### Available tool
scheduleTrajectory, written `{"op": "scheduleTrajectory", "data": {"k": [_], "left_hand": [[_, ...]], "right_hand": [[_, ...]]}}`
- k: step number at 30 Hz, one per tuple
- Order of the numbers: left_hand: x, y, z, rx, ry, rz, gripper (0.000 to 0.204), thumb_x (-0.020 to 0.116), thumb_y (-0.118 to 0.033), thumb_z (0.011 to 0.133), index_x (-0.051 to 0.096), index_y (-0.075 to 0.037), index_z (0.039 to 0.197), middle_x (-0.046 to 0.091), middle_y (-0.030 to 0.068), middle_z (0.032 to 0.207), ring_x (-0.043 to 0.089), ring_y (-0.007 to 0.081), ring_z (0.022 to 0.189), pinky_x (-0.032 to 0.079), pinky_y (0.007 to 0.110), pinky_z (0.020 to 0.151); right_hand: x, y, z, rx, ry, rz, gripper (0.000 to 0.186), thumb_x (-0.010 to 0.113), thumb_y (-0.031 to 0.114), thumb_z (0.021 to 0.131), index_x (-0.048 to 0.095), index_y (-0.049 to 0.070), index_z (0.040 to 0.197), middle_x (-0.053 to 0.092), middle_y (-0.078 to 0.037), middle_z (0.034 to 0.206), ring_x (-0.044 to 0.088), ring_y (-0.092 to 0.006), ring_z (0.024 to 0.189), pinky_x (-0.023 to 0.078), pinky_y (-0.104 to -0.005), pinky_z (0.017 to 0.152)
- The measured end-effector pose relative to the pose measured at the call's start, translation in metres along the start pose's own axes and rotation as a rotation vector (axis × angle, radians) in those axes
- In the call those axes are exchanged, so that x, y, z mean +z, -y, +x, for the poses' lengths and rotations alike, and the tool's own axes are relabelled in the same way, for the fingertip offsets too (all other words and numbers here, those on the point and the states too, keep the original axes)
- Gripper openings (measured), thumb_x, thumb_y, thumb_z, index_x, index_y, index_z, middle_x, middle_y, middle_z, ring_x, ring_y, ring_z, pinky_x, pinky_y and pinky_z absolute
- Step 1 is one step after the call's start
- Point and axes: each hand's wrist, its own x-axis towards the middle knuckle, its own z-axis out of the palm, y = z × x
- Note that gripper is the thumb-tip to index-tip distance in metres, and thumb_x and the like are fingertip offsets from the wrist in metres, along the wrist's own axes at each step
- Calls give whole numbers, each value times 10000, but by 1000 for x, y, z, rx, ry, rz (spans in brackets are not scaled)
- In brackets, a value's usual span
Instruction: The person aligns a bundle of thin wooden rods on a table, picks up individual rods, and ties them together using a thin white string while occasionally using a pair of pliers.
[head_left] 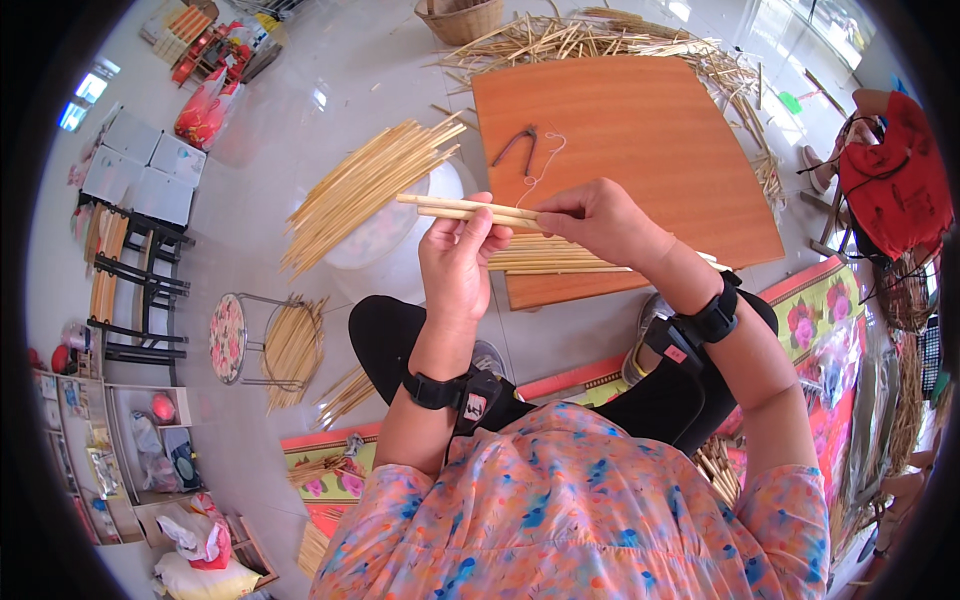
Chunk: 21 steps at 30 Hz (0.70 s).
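Observation:
Two pale straw-coloured reed stalks (443, 207) lie side by side across both my hands, above the near left edge of a low wooden table (620, 120). My left hand (460, 250) pinches them near the middle, thumb on top. The fingers of my right hand (592, 218) close on their right end, which they partly hide. Below my hands, a row of similar stalks (560, 256) rests along the table's near edge. A pair of dark-handled scissors or snips (517, 150) lies on the tabletop beside a loose white thread (547, 160).
A bundle of long stalks (370, 185) lies over a white round tub (385, 235) at the left. Cut stalks heap up beyond the table (600, 40), near a wicker basket (462, 20). A flowered round stool (228, 338) stands left. Another person in red (895, 170) sits at right.

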Motion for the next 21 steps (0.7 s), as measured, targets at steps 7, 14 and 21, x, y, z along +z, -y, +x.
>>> {"op": "scheduleTrajectory", "data": {"k": [7, 14, 21], "left_hand": [[-3, 25, 14, -30, 19, -58, 182, 626, -72, 926, 624, 21, 1082, 656, 82, 885, 649, 133, 728, 547, 258, 666], [-13, 58, 25, -124, 28, -106, 173, 615, -69, 930, 624, 5, 1087, 655, 68, 894, 648, 136, 740, 544, 256, 673], [-28, 69, 94, -244, 370, -119, 355, 587, -260, 967, 552, -11, 1217, 643, 71, 1008, 617, 156, 899, 519, 312, 778]], "right_hand": [[-11, -12, 7, 37, 139, -97, 214, 602, 207, 910, 702, 18, 905, 633, -39, 683, 530, -113, 599, 442, -278, 574], [-13, -37, 14, 156, 182, -125, 187, 575, 169, 911, 671, 17, 858, 615, -9, 678, 506, -81, 590, 423, -264, 542], [-54, -43, 16, 197, -32, -175, 190, 571, 150, 906, 658, 1, 826, 586, -15, 643, 496, -82, 576, 408, -266, 531]]}}
